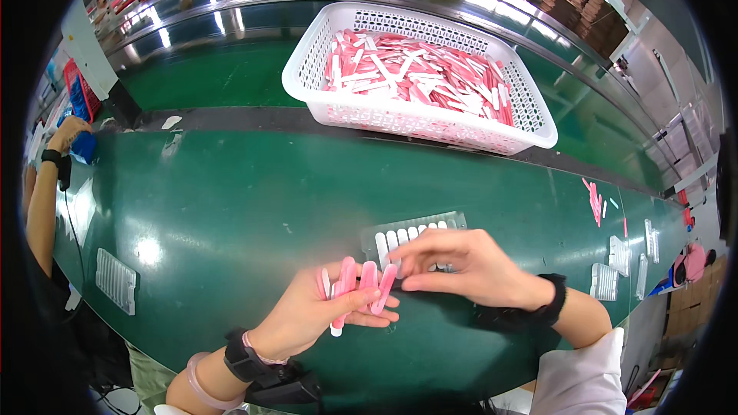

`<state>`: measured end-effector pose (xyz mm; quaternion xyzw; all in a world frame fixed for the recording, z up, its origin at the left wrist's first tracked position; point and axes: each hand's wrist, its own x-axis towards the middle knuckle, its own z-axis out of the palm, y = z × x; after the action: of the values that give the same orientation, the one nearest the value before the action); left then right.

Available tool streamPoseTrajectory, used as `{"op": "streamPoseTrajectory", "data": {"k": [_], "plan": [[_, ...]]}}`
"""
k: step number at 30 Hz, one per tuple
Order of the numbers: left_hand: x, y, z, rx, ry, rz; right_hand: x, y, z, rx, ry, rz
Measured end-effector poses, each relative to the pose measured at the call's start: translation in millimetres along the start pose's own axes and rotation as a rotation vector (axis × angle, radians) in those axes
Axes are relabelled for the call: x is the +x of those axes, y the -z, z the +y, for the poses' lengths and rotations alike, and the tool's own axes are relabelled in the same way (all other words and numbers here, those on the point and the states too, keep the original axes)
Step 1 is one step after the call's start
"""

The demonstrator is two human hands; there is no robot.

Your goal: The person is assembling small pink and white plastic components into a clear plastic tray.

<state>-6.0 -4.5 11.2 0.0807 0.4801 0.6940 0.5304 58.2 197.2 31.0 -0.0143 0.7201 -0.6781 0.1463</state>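
Note:
Between the fingers and thumb of my left hand [307,303] is a fanned bunch of small nail files [370,275], pink with rounded ends, a few showing white. Close by on the right, my right hand [469,265] has its fingers bent and its thumb apart from them. Its fingertips are near the outermost pink file. Beneath and behind this hand lies a clear slotted plastic tray [370,238], with several white files side by side in it. My right hand hides part of that row.
A white perforated basket [430,132] heaped with pink and white files stands beyond the worktop [231,177]. One clear tray [117,282] lies at left; several more [604,282] and loose pink files [593,201] lie at right. Another person's hand [69,132] shows at far left.

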Motion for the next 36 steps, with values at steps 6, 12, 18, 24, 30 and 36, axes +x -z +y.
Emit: {"op": "streamPoseTrajectory", "data": {"k": [6, 12, 18, 24, 30, 36], "plan": [[0.0, 1.2, -1.0, -0.045, 0.009, -0.029, 4.4, 5.8, 4.2, 0.244, -0.052, 0.093], [-2.6, -0.8, 0.8, -0.042, 0.040, -0.021, 7.2, 58.2, -17.5, -0.289, -0.141, 0.281], [-0.4, -2.2, 1.1, -0.018, 0.059, -0.007, 4.7, 67.1, 11.2, -0.286, -0.121, 0.281], [4.3, -0.2, 0.1, -0.012, 0.071, -0.011, -21.3, 60.0, 0.9, -0.902, 0.060, 0.074], [-9.4, 2.6, 7.0, 0.066, 0.213, -0.216, -7.9, 53.1, -1.8, -0.858, 0.094, -0.013], [-1.8, 9.7, -10.7, 0.251, 0.299, -0.488, 94.5, -12.0, -3.9, -1.056, 0.468, -0.027]]}}
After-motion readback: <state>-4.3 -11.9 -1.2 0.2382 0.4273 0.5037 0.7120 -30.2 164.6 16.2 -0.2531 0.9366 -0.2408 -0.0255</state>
